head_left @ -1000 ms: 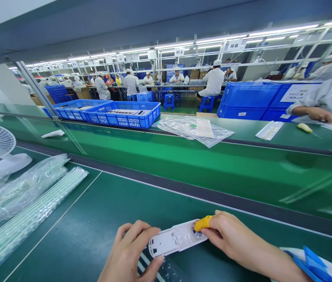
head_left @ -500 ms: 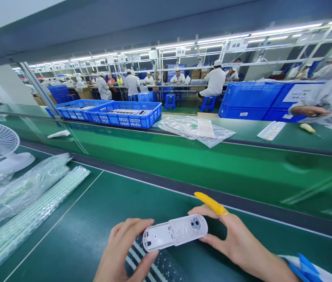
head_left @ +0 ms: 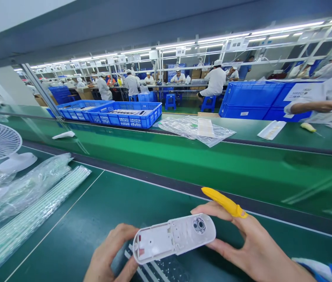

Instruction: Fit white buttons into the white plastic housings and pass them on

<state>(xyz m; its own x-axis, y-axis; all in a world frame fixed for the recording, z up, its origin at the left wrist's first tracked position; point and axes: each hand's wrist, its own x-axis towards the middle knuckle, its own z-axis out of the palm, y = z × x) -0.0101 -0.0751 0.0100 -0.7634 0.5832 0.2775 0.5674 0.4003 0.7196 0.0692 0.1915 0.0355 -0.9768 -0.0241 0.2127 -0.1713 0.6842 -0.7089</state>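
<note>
Between my two hands is a long white plastic housing (head_left: 174, 239) with rounded ends, its hollow inside facing up. A round dark-and-silver fitting (head_left: 199, 225) sits near its right end. My left hand (head_left: 111, 254) pinches the left end between thumb and fingers. On the right end, the thumb and a finger of my right hand (head_left: 236, 235) close from below and above. A yellow finger cot (head_left: 224, 201) covers one raised finger of that hand. Beneath the housing, partly hidden, lies a clear plastic bag with pale strips (head_left: 151, 271) on the green table.
Bagged pale green strips (head_left: 42, 209) and a white fan (head_left: 0, 143) are on the left. Beyond a green divider (head_left: 166, 150) stand blue baskets (head_left: 138, 115), plastic sheets (head_left: 180, 127) and stacked blue bins (head_left: 248, 100). A co-worker's hand (head_left: 329, 105) is at far right.
The housing and both hands have come closer to me, and the housing looks larger. My right hand has shifted right. At far right the co-worker's hand has moved.
</note>
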